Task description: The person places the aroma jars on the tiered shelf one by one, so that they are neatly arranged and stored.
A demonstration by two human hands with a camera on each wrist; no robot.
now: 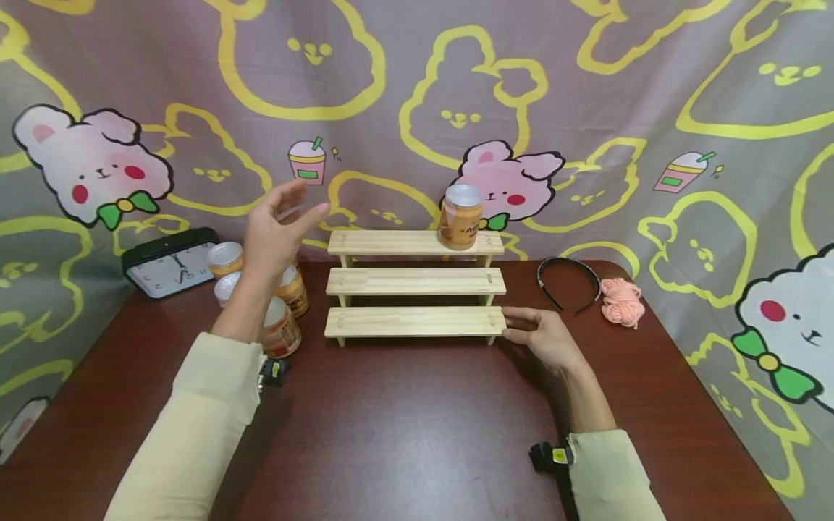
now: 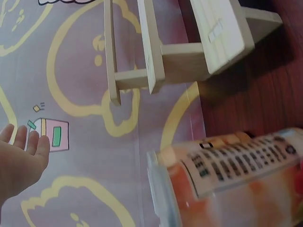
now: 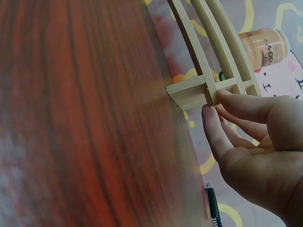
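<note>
A three-tier wooden display rack stands on the table, with one orange can with a silver lid on the right part of its top tier. My right hand pinches the right end of the lowest tier; the right wrist view shows thumb and fingertip at that corner. Raised in the air to the left of the rack is my left hand, its fingers spread loosely and holding nothing. Below it are several similar cans, partly hidden by the forearm. One labelled can looms close in the left wrist view.
A black-framed clock leans at the back left beside the cans. Right of the rack lie a dark headband and a bundle of pink yarn. A patterned curtain hangs behind the table.
</note>
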